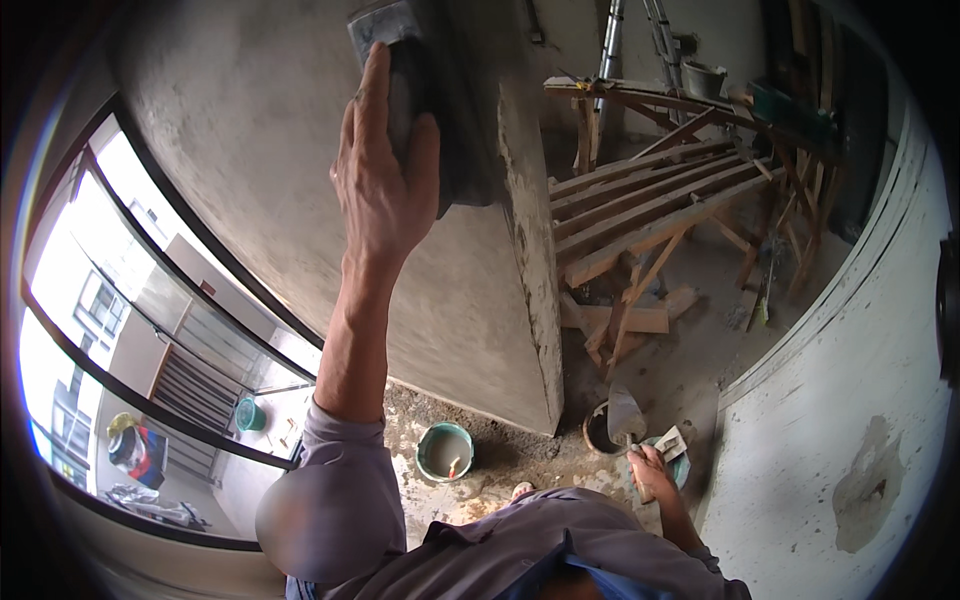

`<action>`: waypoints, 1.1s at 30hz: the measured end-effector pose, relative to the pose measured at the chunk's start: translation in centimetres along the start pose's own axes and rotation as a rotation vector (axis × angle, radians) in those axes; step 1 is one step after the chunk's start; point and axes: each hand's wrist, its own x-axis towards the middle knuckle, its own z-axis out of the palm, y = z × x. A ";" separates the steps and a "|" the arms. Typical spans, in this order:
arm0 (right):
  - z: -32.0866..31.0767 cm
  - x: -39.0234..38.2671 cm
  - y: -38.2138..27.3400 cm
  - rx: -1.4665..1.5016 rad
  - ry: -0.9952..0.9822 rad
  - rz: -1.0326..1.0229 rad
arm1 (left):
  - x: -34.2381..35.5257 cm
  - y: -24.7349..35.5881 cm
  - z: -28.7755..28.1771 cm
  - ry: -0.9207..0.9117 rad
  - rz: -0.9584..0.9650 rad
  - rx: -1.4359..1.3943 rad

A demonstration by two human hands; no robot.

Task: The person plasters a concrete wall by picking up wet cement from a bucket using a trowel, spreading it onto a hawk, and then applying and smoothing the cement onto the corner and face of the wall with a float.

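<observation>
My left hand (385, 195) is raised high and closed around a dark plastering float (468, 165). The float's flat side lies toward the grey plastered wall (440, 310), close to its rough vertical edge; whether it touches cannot be told. Low on the right, my right hand (655, 474) grips the handle of a trowel (625, 412), whose metal blade points away from me above a dark bucket (594, 432). Beside that hand, a teal bucket (684, 468) is partly hidden, with a pale tool (670, 443) across its top.
A green bucket of grey liquid (421, 455) stands at the wall's foot. Beyond the wall edge are wooden trestles with planks (650, 205), a ladder (610, 40) and a small pail (704, 80). A window (150, 240) is left; a white, stained surface (800, 450) runs along the right.
</observation>
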 end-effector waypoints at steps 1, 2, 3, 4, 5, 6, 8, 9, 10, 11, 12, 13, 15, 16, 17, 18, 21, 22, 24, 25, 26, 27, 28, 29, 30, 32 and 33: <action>0.2 -0.2 1.2 0.039 0.074 0.019 | -0.6 0.1 0.2 -0.013 -0.028 -0.006; -0.1 -0.4 2.3 0.014 0.087 0.020 | -1.1 0.3 0.4 -0.026 -0.055 -0.012; -0.1 -0.6 3.0 0.003 0.079 0.023 | -1.5 0.5 0.2 -0.033 -0.064 -0.007; 0.0 -1.0 2.6 -0.013 0.077 0.023 | -1.9 0.5 0.2 -0.042 -0.068 -0.009; -0.2 -1.5 2.1 -0.116 0.045 -0.026 | -2.2 0.4 0.2 -0.050 -0.071 -0.010; 0.0 -1.2 2.3 -0.092 0.042 -0.010 | -2.2 0.4 0.2 -0.050 -0.069 -0.011; 0.4 -0.7 3.0 -0.044 0.033 0.021 | -2.3 0.7 0.1 -0.062 -0.091 -0.026; 0.4 -0.3 3.0 -0.040 0.033 0.048 | -2.4 0.8 0.2 -0.061 -0.107 -0.037; 0.4 0.2 2.8 -0.072 0.011 0.023 | -2.4 0.8 0.3 -0.066 -0.106 -0.036; 0.4 0.8 2.6 -0.104 -0.011 -0.002 | -2.5 0.8 0.4 -0.071 -0.106 -0.035; 0.3 1.0 2.1 -0.144 -0.033 -0.026 | -2.7 0.9 0.3 -0.074 -0.112 -0.033; 0.3 1.4 1.9 -0.157 -0.039 -0.029 | -2.9 1.0 0.2 -0.084 -0.106 0.002; 0.8 2.3 1.6 -0.181 -0.048 -0.036 | -3.2 1.3 0.2 -0.092 -0.122 -0.011; 1.0 2.2 0.8 -0.168 -0.064 -0.036 | -3.5 1.3 0.1 -0.093 -0.134 -0.014; 1.1 1.8 -0.3 -0.156 -0.071 -0.035 | -3.7 1.2 0.2 -0.080 -0.116 -0.030; 1.0 1.5 -1.0 -0.143 -0.078 -0.033 | -3.8 1.1 0.2 -0.073 -0.108 -0.024; 0.6 1.9 0.0 -0.093 -0.070 -0.067 | -3.6 1.3 0.2 -0.063 -0.102 -0.014; 0.9 1.1 -1.2 -0.099 -0.067 -0.053 | -3.7 1.4 0.0 -0.074 -0.113 -0.019; 1.1 -0.1 -3.2 -0.100 -0.052 -0.003 | -4.1 1.3 0.0 -0.082 -0.128 -0.040; 1.2 -0.3 -3.7 -0.097 -0.056 -0.012 | -4.2 1.2 0.1 -0.081 -0.127 -0.058; 1.1 -0.5 -3.9 -0.093 -0.060 -0.020 | -4.2 1.1 0.1 -0.080 -0.126 -0.076; 1.0 -0.5 -4.0 -0.109 -0.073 -0.019 | -4.3 1.0 0.2 -0.063 -0.099 -0.084; 0.9 -0.3 -3.9 -0.125 -0.085 -0.018 | -4.3 0.9 0.3 -0.045 -0.072 -0.091; 0.7 -0.3 -3.9 -0.141 -0.098 -0.017 | -4.3 0.8 0.4 -0.027 -0.045 -0.099; 0.8 -0.4 -4.3 -0.140 -0.101 -0.015 | -4.4 0.8 0.4 -0.033 -0.049 -0.100; 0.9 -0.9 -4.9 -0.128 -0.083 0.001 | -4.5 0.7 0.4 -0.044 -0.060 -0.103; 0.9 -0.9 -4.8 -0.123 -0.071 0.009 | -4.5 0.7 0.4 -0.044 -0.062 -0.102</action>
